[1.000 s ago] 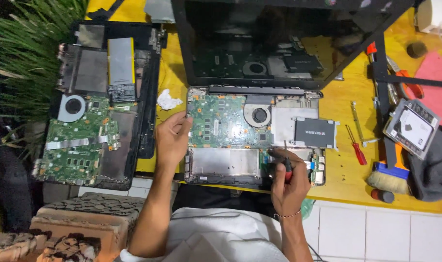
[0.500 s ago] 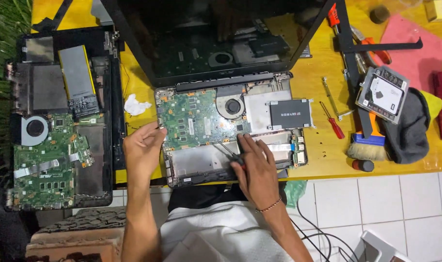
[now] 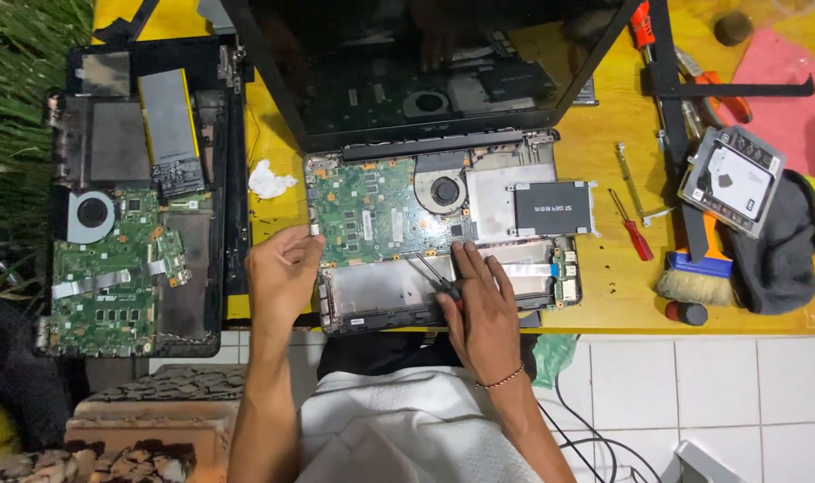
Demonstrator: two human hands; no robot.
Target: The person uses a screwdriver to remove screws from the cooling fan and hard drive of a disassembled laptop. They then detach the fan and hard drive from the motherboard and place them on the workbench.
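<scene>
An opened laptop [image 3: 551, 268] lies on the yellow table [image 3: 613, 295], its green motherboard [image 3: 372, 210], fan [image 3: 443, 190] and black drive [image 3: 551, 207] exposed. Its screen [image 3: 425, 72] stands up behind. My left hand [image 3: 282, 273] rests at the laptop's left edge, fingers curled on the corner of the case. My right hand [image 3: 483, 309] lies over the empty battery bay, gripping a screwdriver [image 3: 436, 279] whose thin shaft points up-left towards the board.
A second opened laptop [image 3: 130, 188] lies at the left. A crumpled white tissue [image 3: 269, 179] sits between the two. At the right are a red screwdriver [image 3: 633, 234], a brush [image 3: 694, 268], a silver drive caddy [image 3: 734, 179] and a grey cloth [image 3: 783, 250]. White floor tiles show below.
The view has shifted, so everything sits further left in the frame. My right hand has moved from the laptop's lower right corner to the middle of the battery bay. My left hand stays at the left edge.
</scene>
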